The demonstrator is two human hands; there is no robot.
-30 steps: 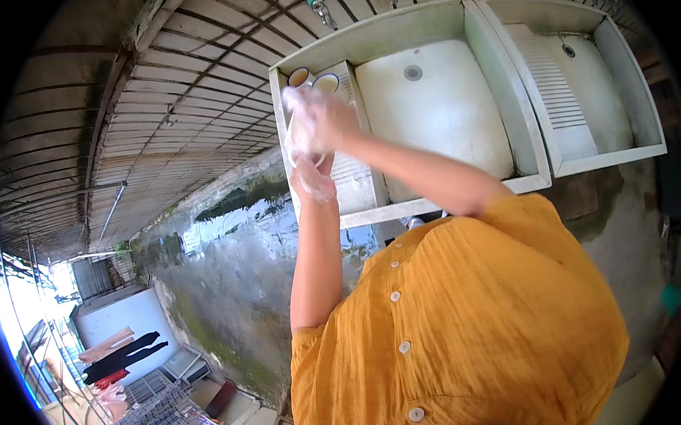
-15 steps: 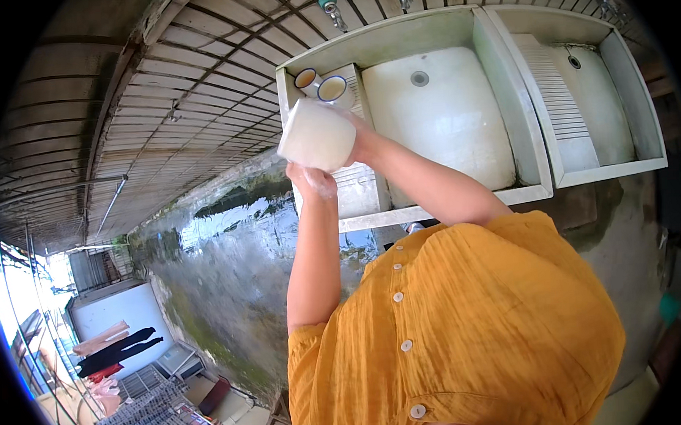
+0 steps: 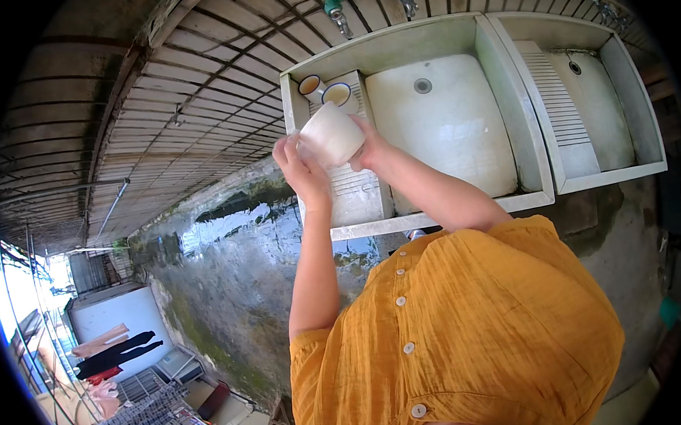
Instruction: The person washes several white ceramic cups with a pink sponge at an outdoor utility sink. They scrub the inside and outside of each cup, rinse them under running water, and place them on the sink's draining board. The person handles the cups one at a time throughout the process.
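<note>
Both hands hold a white mug point(image 3: 332, 134) over the ribbed washboard point(image 3: 358, 190) at the left of the sink. It is tilted, and its plain wall faces me; its opening is out of sight. My left hand point(image 3: 302, 167) presses on the mug's left side with bent fingers. On the other side, my right hand point(image 3: 372, 145) grips it, the fingers partly hidden behind. Just beyond stand two more mugs, a white mug with a blue rim point(image 3: 338, 95) and a similar mug point(image 3: 311, 85) in the corner, both upright.
The large pale basin point(image 3: 451, 124) with a round drain lies right of the washboard. A second sink with its own ribbed board point(image 3: 552, 89) adjoins it. Taps point(image 3: 338, 21) stick out above the back edge. Wet, mossy floor point(image 3: 237, 270) stretches to the left.
My left hand has shifted from below the mug up to its left side, its fingers now more spread. The mug has turned and moved slightly right.
</note>
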